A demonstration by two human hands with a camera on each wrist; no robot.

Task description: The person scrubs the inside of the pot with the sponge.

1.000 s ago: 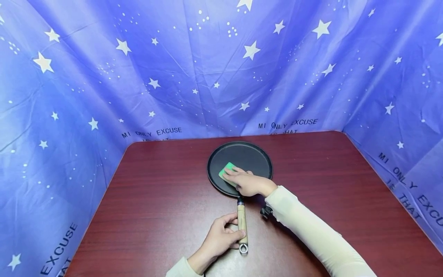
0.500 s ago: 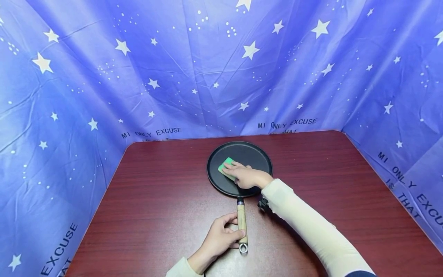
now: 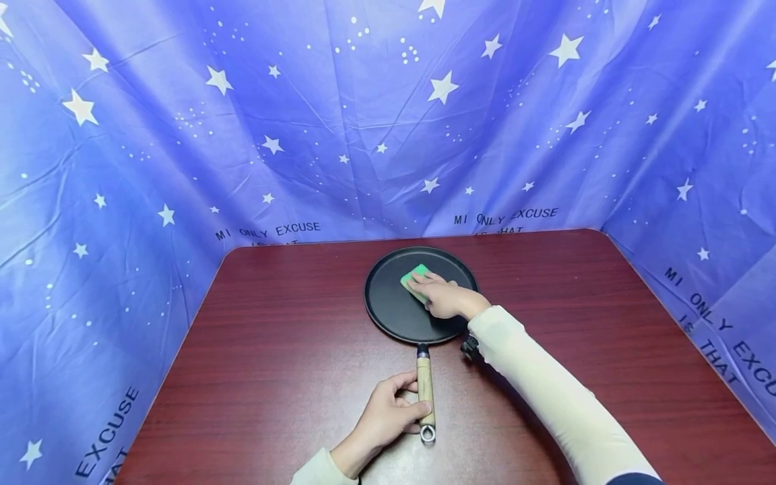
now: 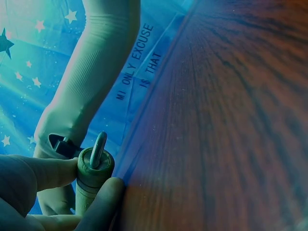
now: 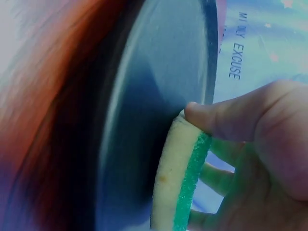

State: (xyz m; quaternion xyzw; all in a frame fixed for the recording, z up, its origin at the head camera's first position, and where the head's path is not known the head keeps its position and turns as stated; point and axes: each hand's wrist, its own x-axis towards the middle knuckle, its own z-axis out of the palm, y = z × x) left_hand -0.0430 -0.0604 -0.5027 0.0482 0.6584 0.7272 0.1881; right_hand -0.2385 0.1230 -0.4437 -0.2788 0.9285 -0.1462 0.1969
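Observation:
A round black flat pan lies on the table, its light wooden handle toward me. My left hand grips that handle near its end, thumb and fingers on either side of it; the metal hanging ring sticks out past them in the left wrist view. On the pan's flat face is a sponge, held by my right hand. The right wrist view shows the sponge's pale layer against the pan and its green layer under the fingers, the thumb at one end.
The dark red wood-grain table carries the pan near its far side. A blue star-print curtain hangs behind the table and along both sides. A small black device sits under the right wrist.
My right hand has slid the sponge across the pan, first slightly left, then right and farther from me. The left hand and the pan stay in place.

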